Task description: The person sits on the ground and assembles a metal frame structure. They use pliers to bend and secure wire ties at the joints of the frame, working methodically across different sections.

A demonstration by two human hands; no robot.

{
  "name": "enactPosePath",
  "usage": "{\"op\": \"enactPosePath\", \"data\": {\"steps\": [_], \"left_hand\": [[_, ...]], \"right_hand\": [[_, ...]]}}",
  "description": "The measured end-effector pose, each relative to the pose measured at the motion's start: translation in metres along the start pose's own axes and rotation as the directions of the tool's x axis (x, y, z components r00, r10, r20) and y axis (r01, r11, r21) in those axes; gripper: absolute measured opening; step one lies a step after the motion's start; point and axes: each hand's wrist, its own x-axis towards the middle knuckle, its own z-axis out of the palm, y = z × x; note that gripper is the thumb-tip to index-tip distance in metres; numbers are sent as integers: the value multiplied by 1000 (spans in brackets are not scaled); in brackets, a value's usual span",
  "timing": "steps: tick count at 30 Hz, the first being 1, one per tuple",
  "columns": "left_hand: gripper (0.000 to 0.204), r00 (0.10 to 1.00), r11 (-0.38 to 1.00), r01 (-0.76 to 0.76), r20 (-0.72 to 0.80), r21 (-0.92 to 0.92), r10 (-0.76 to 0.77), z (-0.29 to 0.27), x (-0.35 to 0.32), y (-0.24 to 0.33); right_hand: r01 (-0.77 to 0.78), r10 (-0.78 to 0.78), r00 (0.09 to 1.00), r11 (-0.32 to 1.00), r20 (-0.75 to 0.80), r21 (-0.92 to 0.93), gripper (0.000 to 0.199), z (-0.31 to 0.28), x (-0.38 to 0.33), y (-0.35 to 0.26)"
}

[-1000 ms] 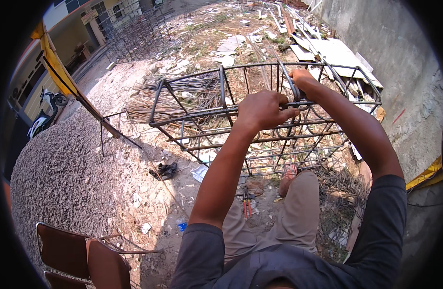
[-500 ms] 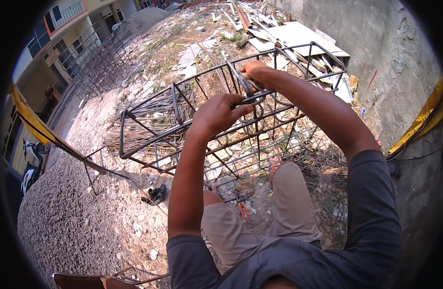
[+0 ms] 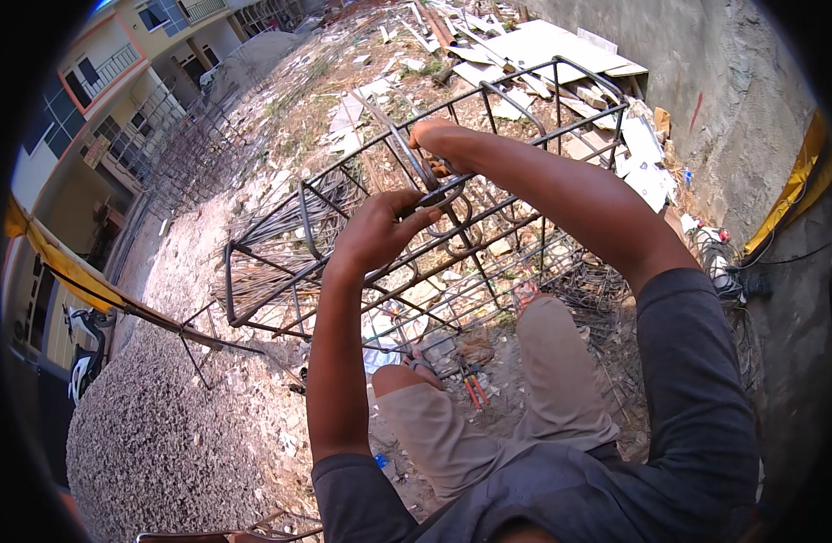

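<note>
A long cage of dark steel reinforcing bars (image 3: 280,312), tied with rectangular stirrups, stretches across in front of my knees. My left hand (image 3: 377,231) is closed at its near top bar, thumb and fingers pinching where a stirrup (image 3: 450,192) meets that bar. Just beyond, my right hand (image 3: 441,145) reaches over the cage with its fingers curled round the upright-looking side of the bunched stirrups; part of those fingers is hidden behind the hand and bars. Red-handled pincers (image 3: 475,389) lie on the ground between my feet.
Loose rods (image 3: 262,281) lie beyond the cage at left. A gravel heap (image 3: 162,434) rises at lower left, beside a yellow tarp (image 3: 72,276) on a pole. Boards (image 3: 561,47) and rubble are piled at the back. A concrete wall (image 3: 751,118) runs along the right.
The view has shifted, so the cage and both hands appear slightly further left. Both hands keep their hold at the same stirrups; little else has changed.
</note>
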Motion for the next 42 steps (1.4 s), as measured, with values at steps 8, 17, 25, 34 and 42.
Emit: {"op": "enactPosePath", "data": {"steps": [8,17,25,34,42], "left_hand": [[46,1000,998,30,-8,-63,-31,3,-4,0],[50,1000,998,6,27,-66,-4,2,3,-5],[55,998,998,57,33,-30,-56,1,-1,2],[54,997,997,78,17,-14,-78,2,-1,7],[45,994,997,74,88,-35,-71,-7,-1,11]], "right_hand": [[182,-182,983,957,20,-227,22,0,1,13],[76,-104,994,902,-44,-426,21,-5,30,22],[8,-20,983,998,-183,-70,30,-4,-5,10],[-22,30,998,992,-64,127,27,-10,7,10],[-5,6,1000,992,-7,125,29,-5,16,8]]}}
